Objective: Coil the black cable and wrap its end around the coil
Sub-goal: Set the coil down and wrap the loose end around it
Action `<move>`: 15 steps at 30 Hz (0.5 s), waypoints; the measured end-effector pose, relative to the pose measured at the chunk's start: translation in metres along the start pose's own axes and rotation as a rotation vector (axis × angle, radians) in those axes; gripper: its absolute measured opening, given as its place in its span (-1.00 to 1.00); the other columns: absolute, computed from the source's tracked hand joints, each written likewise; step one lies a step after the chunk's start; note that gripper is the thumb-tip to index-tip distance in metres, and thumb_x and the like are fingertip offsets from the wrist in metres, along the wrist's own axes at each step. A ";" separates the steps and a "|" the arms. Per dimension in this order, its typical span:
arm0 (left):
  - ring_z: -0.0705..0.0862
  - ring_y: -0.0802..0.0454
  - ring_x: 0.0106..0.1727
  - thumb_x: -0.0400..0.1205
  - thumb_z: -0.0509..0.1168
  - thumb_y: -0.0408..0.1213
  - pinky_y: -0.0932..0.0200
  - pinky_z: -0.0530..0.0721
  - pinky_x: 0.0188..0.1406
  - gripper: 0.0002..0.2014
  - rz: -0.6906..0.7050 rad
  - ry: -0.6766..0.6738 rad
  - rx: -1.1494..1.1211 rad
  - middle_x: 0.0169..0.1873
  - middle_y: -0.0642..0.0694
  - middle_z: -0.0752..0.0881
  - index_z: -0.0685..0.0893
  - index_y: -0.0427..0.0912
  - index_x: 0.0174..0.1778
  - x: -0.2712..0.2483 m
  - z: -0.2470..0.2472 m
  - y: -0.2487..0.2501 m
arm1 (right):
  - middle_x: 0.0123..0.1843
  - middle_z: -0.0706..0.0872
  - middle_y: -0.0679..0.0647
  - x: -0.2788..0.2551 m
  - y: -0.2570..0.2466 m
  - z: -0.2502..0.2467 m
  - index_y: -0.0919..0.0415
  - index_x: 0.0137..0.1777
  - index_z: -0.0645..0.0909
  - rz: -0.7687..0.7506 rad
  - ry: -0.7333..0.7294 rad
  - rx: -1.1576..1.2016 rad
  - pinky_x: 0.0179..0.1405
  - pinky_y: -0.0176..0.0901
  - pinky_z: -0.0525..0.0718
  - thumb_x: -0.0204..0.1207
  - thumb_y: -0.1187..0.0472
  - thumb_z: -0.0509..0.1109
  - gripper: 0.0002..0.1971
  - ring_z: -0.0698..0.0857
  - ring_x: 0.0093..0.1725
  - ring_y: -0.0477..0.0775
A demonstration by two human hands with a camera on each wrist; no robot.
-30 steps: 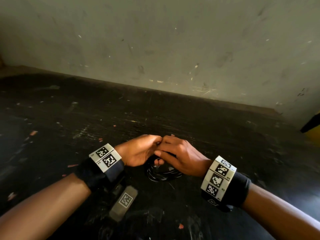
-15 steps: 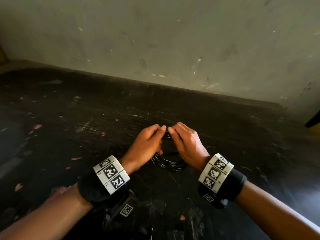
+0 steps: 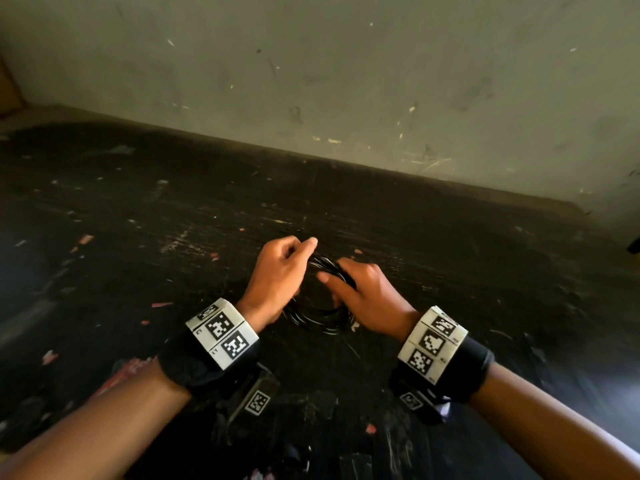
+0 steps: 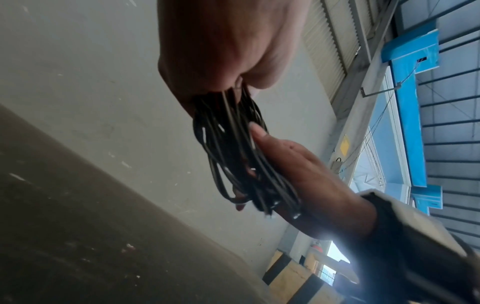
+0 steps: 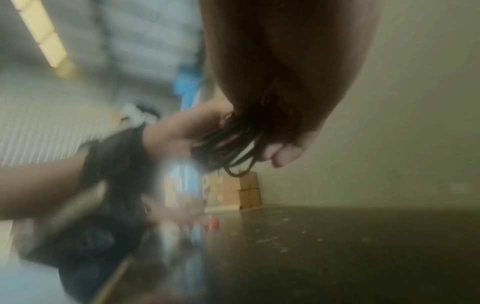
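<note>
A thin black cable [image 3: 320, 315] is wound into a round coil of several loops, held between both hands just above the dark table [image 3: 138, 237]. My left hand [image 3: 280, 268] grips the coil's left side with curled fingers, its forefinger stretched over the top. My right hand [image 3: 360, 289] holds the right side, thumb laid across the strands. In the left wrist view the cable [image 4: 233, 148] runs out of the left fist to the right hand [image 4: 298, 170]. The blurred right wrist view shows the cable [image 5: 233, 144] under the right thumb. The cable's end is hidden.
A scuffed grey wall [image 3: 346, 81] rises right behind the table's far edge. Small red and white scraps [image 3: 161, 304] lie scattered on the tabletop to the left. A black and yellow object [image 3: 634, 244] pokes in at the right edge.
Both hands have moved forward, away from me, and drawn slightly apart, so the coil's round opening now shows between them. The left forefinger has stretched out over the top strands.
</note>
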State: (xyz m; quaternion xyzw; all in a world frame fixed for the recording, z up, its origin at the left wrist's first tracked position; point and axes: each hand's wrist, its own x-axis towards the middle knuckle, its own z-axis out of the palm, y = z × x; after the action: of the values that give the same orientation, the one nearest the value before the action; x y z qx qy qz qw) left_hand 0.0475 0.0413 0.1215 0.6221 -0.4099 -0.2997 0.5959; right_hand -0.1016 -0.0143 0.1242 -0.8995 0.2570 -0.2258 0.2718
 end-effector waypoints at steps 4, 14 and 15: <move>0.37 0.12 -0.59 0.57 0.31 -0.12 0.17 0.32 -0.60 -0.64 -0.018 0.021 0.022 -0.66 0.02 0.38 0.46 -0.10 -0.54 0.001 -0.005 -0.002 | -0.35 0.69 0.22 0.003 -0.002 0.011 0.29 -0.14 0.54 0.036 -0.015 0.052 -0.39 0.12 0.70 0.66 0.07 0.19 -0.70 0.70 -0.41 0.15; 0.39 0.08 -0.59 0.50 0.35 -0.33 0.17 0.32 -0.57 -0.81 -0.191 0.196 -0.015 -0.69 -0.01 0.41 0.60 -0.24 -0.44 -0.016 -0.048 -0.044 | -0.30 0.68 0.13 0.014 -0.007 0.047 0.33 -0.15 0.60 0.058 -0.296 0.169 -0.25 -0.07 0.66 0.67 -0.03 0.10 -0.56 0.68 -0.31 0.01; 0.37 0.14 -0.64 0.51 0.35 -0.34 0.22 0.30 -0.62 -0.83 -0.233 0.238 -0.019 -0.74 0.06 0.39 0.62 -0.24 -0.40 -0.021 -0.057 -0.051 | -0.25 0.72 0.17 0.014 -0.003 0.054 0.34 -0.13 0.62 0.092 -0.307 0.198 -0.16 -0.05 0.68 0.68 -0.05 0.05 -0.51 0.71 -0.25 0.05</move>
State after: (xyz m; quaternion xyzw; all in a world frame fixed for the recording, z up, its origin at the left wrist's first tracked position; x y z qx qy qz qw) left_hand 0.0941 0.0851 0.0746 0.6906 -0.2589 -0.2949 0.6075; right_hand -0.0609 -0.0003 0.0888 -0.8795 0.2298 -0.0974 0.4052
